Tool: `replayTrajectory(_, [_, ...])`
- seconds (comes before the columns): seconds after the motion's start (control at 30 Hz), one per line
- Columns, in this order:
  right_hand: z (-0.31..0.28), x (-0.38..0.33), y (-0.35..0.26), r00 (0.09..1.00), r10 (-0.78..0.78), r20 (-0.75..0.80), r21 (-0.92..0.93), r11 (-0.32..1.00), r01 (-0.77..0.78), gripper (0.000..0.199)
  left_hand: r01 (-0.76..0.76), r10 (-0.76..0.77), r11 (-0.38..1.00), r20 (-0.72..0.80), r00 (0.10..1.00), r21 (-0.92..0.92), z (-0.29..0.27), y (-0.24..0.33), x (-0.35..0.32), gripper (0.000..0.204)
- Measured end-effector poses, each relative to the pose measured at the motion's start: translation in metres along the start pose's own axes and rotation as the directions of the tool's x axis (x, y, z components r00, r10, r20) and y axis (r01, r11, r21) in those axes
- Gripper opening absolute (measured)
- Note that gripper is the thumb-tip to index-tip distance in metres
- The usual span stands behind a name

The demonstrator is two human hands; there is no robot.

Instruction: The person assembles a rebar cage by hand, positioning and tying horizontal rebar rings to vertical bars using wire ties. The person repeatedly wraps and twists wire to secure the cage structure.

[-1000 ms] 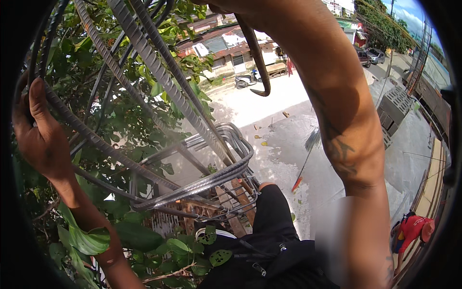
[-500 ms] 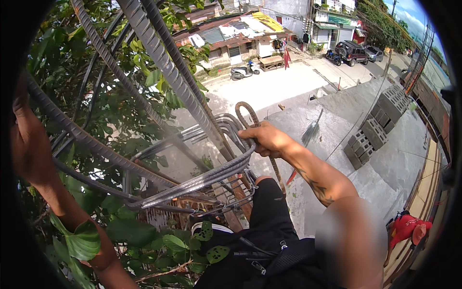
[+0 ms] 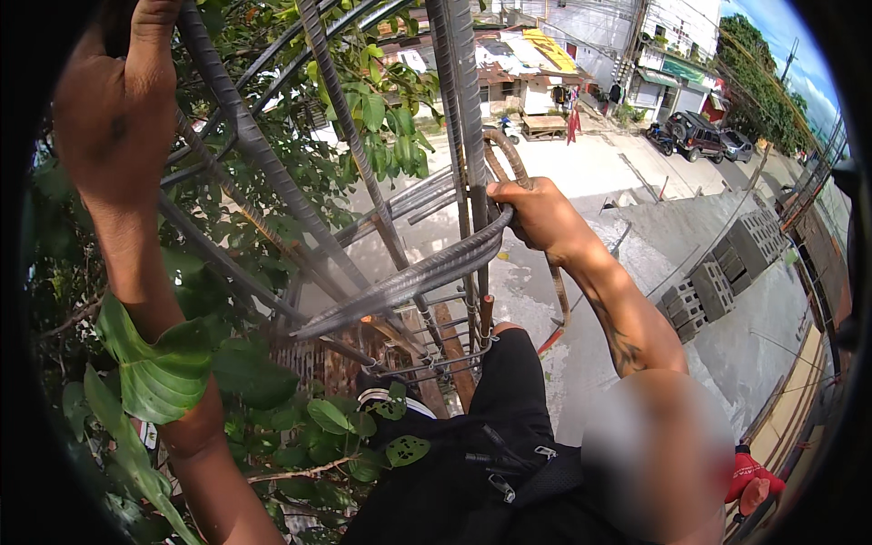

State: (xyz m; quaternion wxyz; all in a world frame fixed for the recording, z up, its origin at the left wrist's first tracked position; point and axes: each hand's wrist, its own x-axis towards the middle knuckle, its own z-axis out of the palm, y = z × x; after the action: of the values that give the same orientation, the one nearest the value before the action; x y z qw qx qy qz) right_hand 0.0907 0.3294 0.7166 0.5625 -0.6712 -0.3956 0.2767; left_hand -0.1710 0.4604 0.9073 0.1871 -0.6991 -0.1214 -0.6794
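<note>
My right hand (image 3: 538,216) is closed around the corner of a stack of grey steel stirrups (image 3: 413,277), thumb on top. A rusty hooked bar (image 3: 505,150) passes by the same hand, and its lower end shows below the wrist. Vertical ribbed rebars (image 3: 463,100) run through the stirrups. At the upper left, my raised left hand (image 3: 118,113) meets a thick slanting rebar (image 3: 259,163). Its thumb lies along the bar, while its other fingers are mostly hidden at the picture's dark edge. Part of the stirrup stack is smeared by motion.
Leaves (image 3: 159,359) crowd my left forearm. Below lie wooden planks (image 3: 459,359) and tied lower bars. Hollow blocks (image 3: 708,291) stand on the concrete slab (image 3: 627,354). A person in red (image 3: 752,477) is at lower right. Parked vehicles (image 3: 695,134) and low-roofed houses (image 3: 518,68) lie beyond.
My left hand has risen and moved right, and the slanting rebar has swung more upright with it. My right hand and the stirrups have moved up and right, and the view has shifted.
</note>
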Motion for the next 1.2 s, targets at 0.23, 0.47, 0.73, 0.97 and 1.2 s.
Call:
replayTrajectory(0.23, [0.001,0.001,-0.003,0.993,0.043,0.111,0.065,0.997,-0.05,0.042,-0.179,0.186,0.982,-0.138,0.973,0.061,0.008,0.01,-0.033,0.032])
replayTrajectory(0.47, [-0.013,-0.005,-0.01,0.976,0.141,0.168,0.163,0.972,-0.168,0.042,-0.003,0.007,0.997,0.043,0.999,-0.079,-0.002,0.011,-0.035,0.041])
replayTrajectory(0.73, [-0.008,0.013,-0.003,0.861,0.288,0.419,0.394,0.797,-0.458,0.06,-0.101,0.106,0.994,0.176,0.979,-0.036,-0.007,0.012,-0.068,0.063])
replayTrajectory(0.97, [0.002,0.015,-0.01,0.942,0.311,0.129,0.146,0.933,-0.328,0.044,0.195,-0.039,0.942,0.49,0.871,-0.272,-0.032,0.01,-0.084,0.06])
replayTrajectory(1.2, [0.005,0.003,-0.033,0.854,0.52,0.018,-0.077,0.852,-0.518,0.058,0.887,-0.588,0.455,0.72,0.367,-0.081,-0.041,0.058,-0.124,0.058])
